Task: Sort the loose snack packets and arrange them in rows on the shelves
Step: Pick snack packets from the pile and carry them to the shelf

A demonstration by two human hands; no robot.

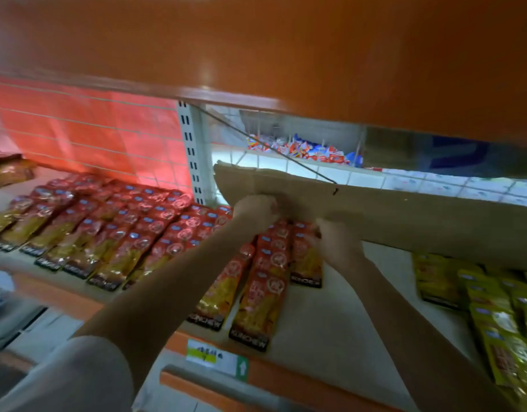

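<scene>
Red-and-yellow snack packets [113, 233] lie in overlapping rows across the left and middle of the shelf [330, 316]. My left hand [256, 211] reaches to the back of the shelf, fingers curled at the top of a packet row; what it grips is blurred. My right hand [336, 245] pinches the top of a red-and-yellow packet [305, 263] at the right end of the rows. Two more columns of the same packets [256, 301] lie in front of my hands. Both hands sit just under a cardboard sheet [405, 215].
Yellow-green packets [494, 316] lie in rows at the shelf's right end. The cardboard sheet leans along the wire back panel. An orange upper shelf [286, 55] hangs low overhead. Mixed small packets [300, 150] show behind the wire grid. Brown packets [6, 171] sit far left.
</scene>
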